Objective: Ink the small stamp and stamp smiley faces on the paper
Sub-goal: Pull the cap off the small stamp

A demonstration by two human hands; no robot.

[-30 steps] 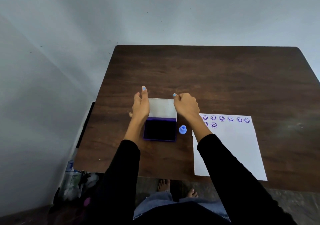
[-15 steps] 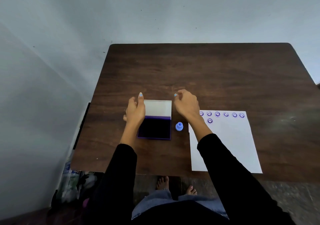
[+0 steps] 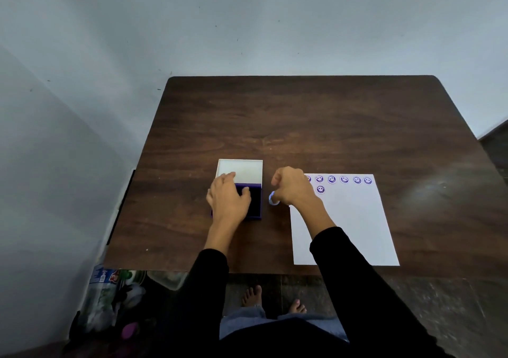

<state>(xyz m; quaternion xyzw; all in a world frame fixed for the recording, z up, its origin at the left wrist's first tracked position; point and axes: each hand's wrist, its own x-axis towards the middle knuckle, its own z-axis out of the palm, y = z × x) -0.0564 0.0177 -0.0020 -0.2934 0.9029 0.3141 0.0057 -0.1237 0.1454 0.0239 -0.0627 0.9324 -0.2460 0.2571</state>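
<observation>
Reaching for the little stamp beside the open ink pad

My left hand point(image 3: 229, 201) lies flat on the ink pad point(image 3: 254, 202), fingers spread. My right hand point(image 3: 291, 185) curls over the stamp point(image 3: 273, 199) on the table point(image 3: 302, 126), left of the paper point(image 3: 354, 220); I cannot tell if I grip it. It looks light, hard, easily tipped: pinch its narrow top.

No legible text; paper point(image 3: 354, 220) bears smiley stamps.
</observation>
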